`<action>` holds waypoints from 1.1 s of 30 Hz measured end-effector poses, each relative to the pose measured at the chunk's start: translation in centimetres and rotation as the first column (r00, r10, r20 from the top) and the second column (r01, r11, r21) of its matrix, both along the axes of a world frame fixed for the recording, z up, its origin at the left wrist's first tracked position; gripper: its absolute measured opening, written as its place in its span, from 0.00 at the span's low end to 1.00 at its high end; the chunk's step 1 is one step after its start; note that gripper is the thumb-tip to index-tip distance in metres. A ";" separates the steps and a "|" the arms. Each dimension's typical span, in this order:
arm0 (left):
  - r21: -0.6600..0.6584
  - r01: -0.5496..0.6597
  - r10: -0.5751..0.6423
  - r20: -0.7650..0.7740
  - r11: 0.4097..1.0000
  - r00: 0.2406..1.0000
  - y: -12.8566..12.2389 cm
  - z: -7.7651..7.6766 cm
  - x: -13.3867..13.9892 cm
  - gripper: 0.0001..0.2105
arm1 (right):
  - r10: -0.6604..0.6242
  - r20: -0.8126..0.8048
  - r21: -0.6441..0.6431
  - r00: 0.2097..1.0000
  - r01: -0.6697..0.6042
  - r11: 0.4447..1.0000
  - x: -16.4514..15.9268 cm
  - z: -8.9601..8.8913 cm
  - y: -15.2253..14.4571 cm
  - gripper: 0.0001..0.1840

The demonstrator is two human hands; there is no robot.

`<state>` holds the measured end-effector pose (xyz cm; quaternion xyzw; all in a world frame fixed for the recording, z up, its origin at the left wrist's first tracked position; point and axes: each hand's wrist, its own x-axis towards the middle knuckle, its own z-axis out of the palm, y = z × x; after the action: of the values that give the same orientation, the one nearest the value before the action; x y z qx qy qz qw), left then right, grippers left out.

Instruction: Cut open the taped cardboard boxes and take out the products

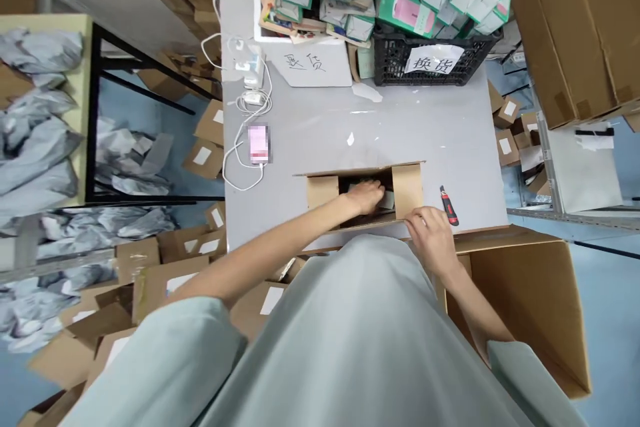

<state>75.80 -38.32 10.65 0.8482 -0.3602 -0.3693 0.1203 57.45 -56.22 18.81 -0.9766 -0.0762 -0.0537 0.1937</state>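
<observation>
A cardboard box (407, 190) stands at the table's near edge, its top flaps spread apart. My left hand (367, 196) reaches down into the opening, fingers curled and their tips partly hidden. Beside those fingers a small whitish item (387, 200) shows inside the dark box; what the hand grips cannot be made out. At the box's near right corner, my right hand (429, 230) pinches the edge of the near flap. A red and black utility knife (449, 206) lies on the table, just right of the box and apart from both hands.
A large open carton (530, 300) stands at the right. Along the table's back are a black crate (440, 57) of green-and-white boxes and a white bin (313, 67). A phone (259, 143) with white cables lies left. Shelves of grey parcels (40, 127) flank the table (310, 127).
</observation>
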 end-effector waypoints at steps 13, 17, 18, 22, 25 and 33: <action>0.293 0.089 -0.131 0.129 0.952 0.983 -3.6 -5.5 -2.0 0.28 | -0.024 0.088 -0.036 0.996 0.028 0.999 -2.4 -1.5 0.9 0.11; 0.299 0.100 -0.163 0.193 0.949 0.968 -3.7 -2.5 -3.1 0.24 | -0.009 0.089 -0.027 0.996 0.011 1.000 -2.1 -1.6 0.3 0.09; 0.294 0.099 -0.167 0.218 0.951 0.962 -3.8 -1.5 -3.5 0.22 | 0.000 0.082 -0.030 0.997 0.003 1.000 -2.1 -1.6 0.2 0.09; 0.278 0.089 -0.174 0.299 0.957 0.938 -4.3 2.3 -5.0 0.21 | 0.047 0.046 -0.065 0.998 -0.044 0.997 -1.6 -1.4 -0.3 0.11; 0.262 0.074 -0.165 0.343 0.962 0.925 -4.6 4.8 -5.4 0.19 | 0.071 0.030 -0.098 0.997 -0.068 0.993 -1.2 -1.2 -0.4 0.13; -0.120 -0.106 0.142 0.357 0.987 0.923 4.1 16.4 -2.3 0.36 | 0.091 0.025 -0.079 0.995 -0.089 0.993 0.0 -0.6 -1.1 0.11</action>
<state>73.53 -34.21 27.06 0.9160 -0.3396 -0.1789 0.1163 57.49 -57.29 18.19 -0.9781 -0.1251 -0.0559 0.1568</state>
